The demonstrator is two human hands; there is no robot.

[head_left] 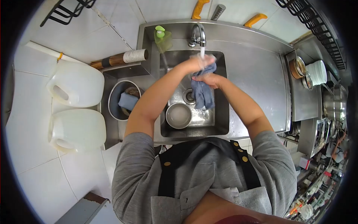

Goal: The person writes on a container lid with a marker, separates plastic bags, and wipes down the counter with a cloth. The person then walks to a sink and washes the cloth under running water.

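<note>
A blue-grey cloth (203, 94) hangs down into the steel sink (223, 123), its upper end bunched under running water from the tap (199, 33). My right hand (210, 79) is closed around the cloth near its upper part. Right under the stream, my left hand (199, 63) is at the cloth's top end; motion and splashing water smear its fingers, so their grip cannot be made out. A round metal bowl (179, 115) sits at the lower left of the sink, beside the drain (189, 96).
A soap bottle (163, 41) with a green pump stands behind the sink. To the left are a pot (112, 100) with a blue-grey cloth inside and two whitish plastic jugs (80, 84). On the right lies a steel counter (257, 82), with stacked white plates (317, 72) beyond.
</note>
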